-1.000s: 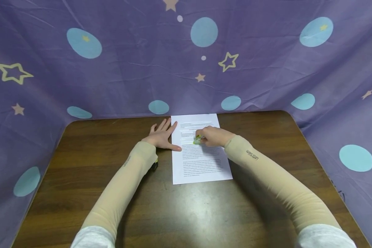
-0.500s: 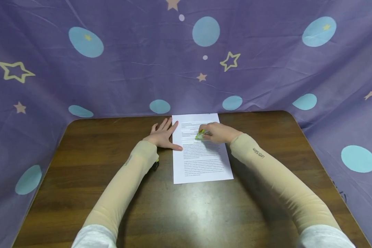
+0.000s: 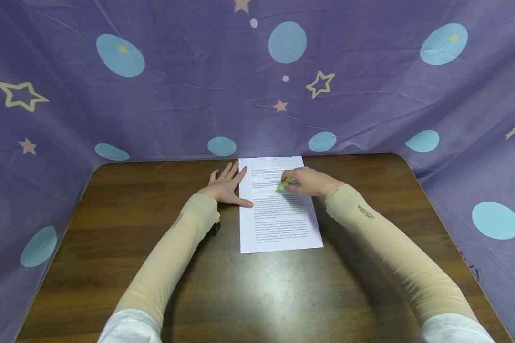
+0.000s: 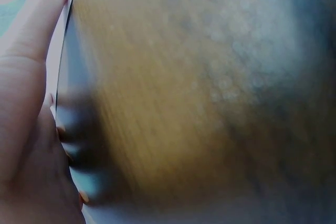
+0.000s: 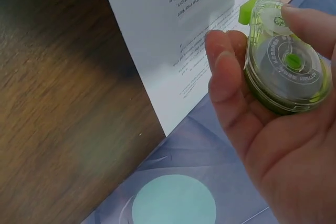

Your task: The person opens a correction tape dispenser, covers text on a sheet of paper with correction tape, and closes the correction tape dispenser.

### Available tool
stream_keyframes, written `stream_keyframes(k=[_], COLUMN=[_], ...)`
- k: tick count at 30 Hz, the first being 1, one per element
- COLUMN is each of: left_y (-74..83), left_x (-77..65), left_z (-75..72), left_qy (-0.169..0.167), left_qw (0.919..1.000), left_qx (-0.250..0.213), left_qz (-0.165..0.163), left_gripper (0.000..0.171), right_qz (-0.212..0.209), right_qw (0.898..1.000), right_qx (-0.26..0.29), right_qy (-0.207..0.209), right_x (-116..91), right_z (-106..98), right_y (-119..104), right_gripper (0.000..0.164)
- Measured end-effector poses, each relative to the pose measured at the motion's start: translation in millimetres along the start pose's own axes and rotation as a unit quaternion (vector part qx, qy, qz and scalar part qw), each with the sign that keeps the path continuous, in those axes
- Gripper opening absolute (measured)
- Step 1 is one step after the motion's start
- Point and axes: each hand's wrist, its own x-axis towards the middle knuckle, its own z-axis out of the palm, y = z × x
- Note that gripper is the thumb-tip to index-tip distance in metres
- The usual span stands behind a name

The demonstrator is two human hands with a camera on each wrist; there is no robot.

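A printed sheet of paper [image 3: 279,228] lies flat at the table's back edge, with white bands among its upper text lines. My left hand [image 3: 227,189] is spread flat at the sheet's left edge, thumb and forefinger over the paper. In my right hand [image 3: 313,182] I pinch a clear and green correction tape dispenser [image 5: 286,66] between thumb and fingers. Its tip points down at the upper middle of the text in the head view; whether it touches the paper is hard to tell. The left wrist view catches mostly blurred wood beside my left thumb [image 4: 23,82].
The brown wooden table [image 3: 249,300] reaches back to a purple curtain [image 3: 176,95] with stars and dots, which hangs behind and along both sides. A small black and yellow item [image 3: 216,227] shows at my left wrist.
My right hand has moved to the right across the sheet, and slightly away from me, with the correction tape dispenser. The left hand stays in place on the paper.
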Motion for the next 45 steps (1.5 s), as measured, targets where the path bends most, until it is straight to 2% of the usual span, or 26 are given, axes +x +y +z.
stream_keyframes(k=[10,20,24,33,45], left_y=[-0.7,6.6,4.4,-0.5,-1.4], left_x=[1.8,-6.3,-3.2,1.5,2.5], left_z=[0.4,-5.5,-3.7,0.2,0.9], left_qy=[0.0,0.001,-0.001,0.002,0.004], left_qw=[1.0,1.0,1.0,1.0,1.0], left_qx=[0.005,0.003,0.005,-0.001,-0.002], left_qz=[-0.001,-0.002,-0.005,-0.002,-0.002], left_gripper=[0.133,0.135,0.134,0.134,0.134], right_qz=[-0.014,0.007,-0.004,-0.071,-0.082], right_qw=[1.0,1.0,1.0,0.997,0.996], right_qx=[0.001,0.004,0.016,0.014,0.006], right_qy=[0.009,-0.007,-0.012,-0.005,-0.02], right_x=[-6,-7,-6,3,16], right_z=[1,5,8,17,21], right_y=[8,11,8,-3,-15], right_gripper=[0.015,0.02,0.018,0.011,0.008])
